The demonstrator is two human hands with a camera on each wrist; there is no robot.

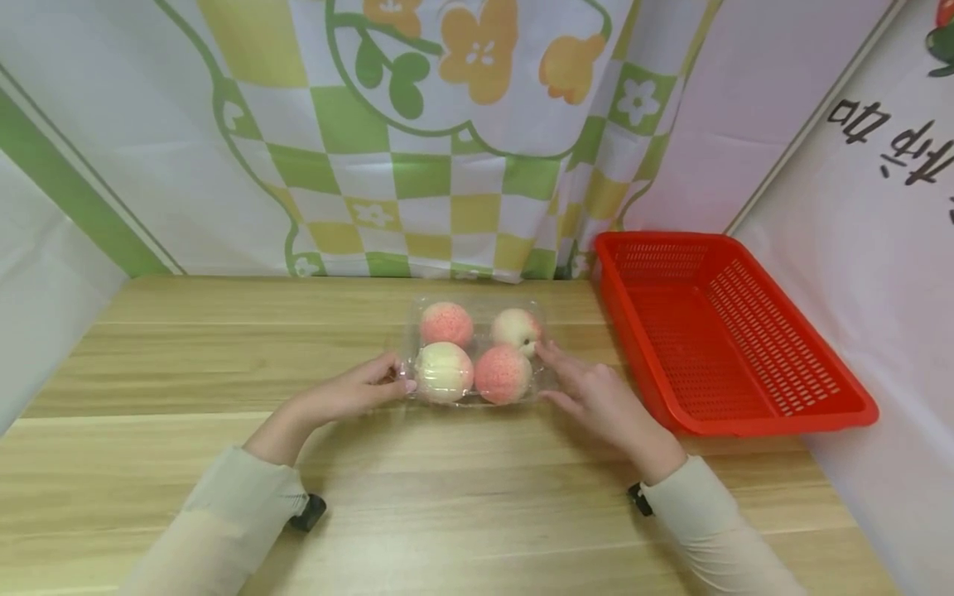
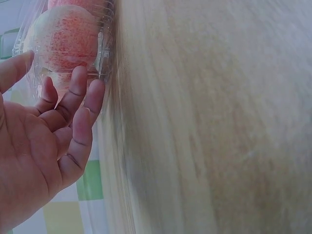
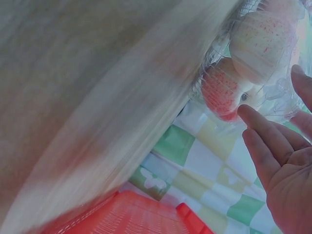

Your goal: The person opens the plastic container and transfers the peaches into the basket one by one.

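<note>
A clear plastic clamshell box [image 1: 483, 308] holds several peaches, some pink and some cream, and sits on the wooden table. My left hand [image 1: 358, 387] is at the box's left end, thumb and fingertips against the plastic, the fingers loosely bent. In the left wrist view, the thumb [image 2: 22, 66] meets one side and the other fingertips lie close to the end below a pink peach [image 2: 70, 39]. My right hand [image 1: 596, 397] is at the right end with fairly straight fingers. Its fingertips [image 3: 246, 114] touch or nearly touch the plastic by a red-and-cream peach [image 3: 222, 90].
A red plastic basket [image 1: 663, 389] with slotted walls stands on the table to the right, close to my right hand. Behind the table [image 1: 462, 513] hangs a checked, flower-printed cloth [image 1: 417, 174]. A white wall with black writing [image 1: 894, 149] rises on the right.
</note>
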